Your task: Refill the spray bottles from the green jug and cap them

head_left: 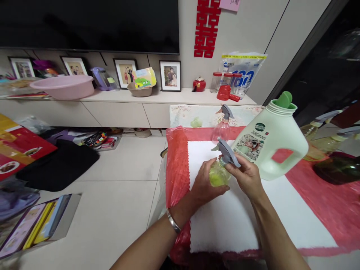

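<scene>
A small clear spray bottle (218,175) with yellow-green liquid hangs above the white cloth, in front of me. My left hand (203,182) wraps round its body. At its neck, my right hand (247,174) grips the grey trigger head (229,153), thumb and fingers closed on it. Just behind stands a pinkish clear spray bottle (221,129) with a grey trigger. To the right of my right hand is a big pale green jug (277,142) with a handle and a green cap piece in its mouth.
White cloth (225,225) lies over red plastic sheeting (177,165) on the table. More spray bottles (327,146) and a dark bottle (339,168) stand at the right. Behind is a cabinet ledge with a red pot (199,84), jars (216,82) and a pink basin (64,88).
</scene>
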A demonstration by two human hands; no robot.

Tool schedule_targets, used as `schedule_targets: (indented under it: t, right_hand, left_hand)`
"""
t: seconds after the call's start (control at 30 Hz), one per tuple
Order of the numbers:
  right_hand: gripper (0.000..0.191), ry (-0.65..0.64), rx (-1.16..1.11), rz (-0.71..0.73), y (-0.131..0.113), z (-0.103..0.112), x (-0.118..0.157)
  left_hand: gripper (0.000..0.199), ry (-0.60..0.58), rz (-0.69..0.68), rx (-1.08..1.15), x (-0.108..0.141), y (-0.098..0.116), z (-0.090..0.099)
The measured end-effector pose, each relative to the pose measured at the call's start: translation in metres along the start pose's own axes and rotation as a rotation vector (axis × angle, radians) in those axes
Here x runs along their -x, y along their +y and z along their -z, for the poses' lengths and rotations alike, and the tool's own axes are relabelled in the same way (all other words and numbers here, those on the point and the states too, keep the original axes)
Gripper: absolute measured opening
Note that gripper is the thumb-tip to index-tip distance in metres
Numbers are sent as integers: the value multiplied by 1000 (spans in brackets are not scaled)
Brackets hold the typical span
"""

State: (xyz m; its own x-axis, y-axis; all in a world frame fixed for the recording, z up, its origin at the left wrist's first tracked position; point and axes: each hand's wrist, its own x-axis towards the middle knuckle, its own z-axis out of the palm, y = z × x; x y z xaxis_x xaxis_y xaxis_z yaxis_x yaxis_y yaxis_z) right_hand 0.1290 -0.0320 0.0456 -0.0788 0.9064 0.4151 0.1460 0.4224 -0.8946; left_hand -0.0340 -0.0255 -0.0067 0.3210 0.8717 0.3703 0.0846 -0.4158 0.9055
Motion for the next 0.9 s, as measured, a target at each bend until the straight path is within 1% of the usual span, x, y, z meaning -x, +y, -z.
schedule_targets:
  t: [0.2, 0.33, 0.4, 0.47, 0.57, 0.67, 0.77, 0.83, 0.9]
  right_hand:
    - [27, 7, 73, 49, -8, -3, 1]
    - [27, 9, 114, 62, -9, -7, 5]
    - [27, 24, 137, 62, -7, -9, 8]
    - [28, 44, 159, 61, -4, -10, 11]
    - [29, 54, 206, 67, -2, -10, 15]
    - [30, 18, 219, 64, -5, -7, 18]
    - [34, -14, 182, 28, -8, -5, 19]
    - [37, -1, 153, -9, -7, -6, 20]
    - [41, 41, 110, -45, -4, -9, 20]
  left_hand:
    - [101, 0, -34, -77, 2, -1, -1]
    - [97, 42, -143, -144, 5, 0, -4]
    - [94, 67, -191, -139, 7, 0, -6]
    - [90, 87, -269, -130, 8, -3, -8]
    - [82, 67, -390, -146, 8, -7, -9]
    - [78, 29, -395, -169, 8, -8, -8]
    - [77, 22, -402, -185, 8, -6, -7]
    - [77, 28, -413, -191, 8, -5, -6]
    - [77, 32, -407, -186, 9, -5, -6]
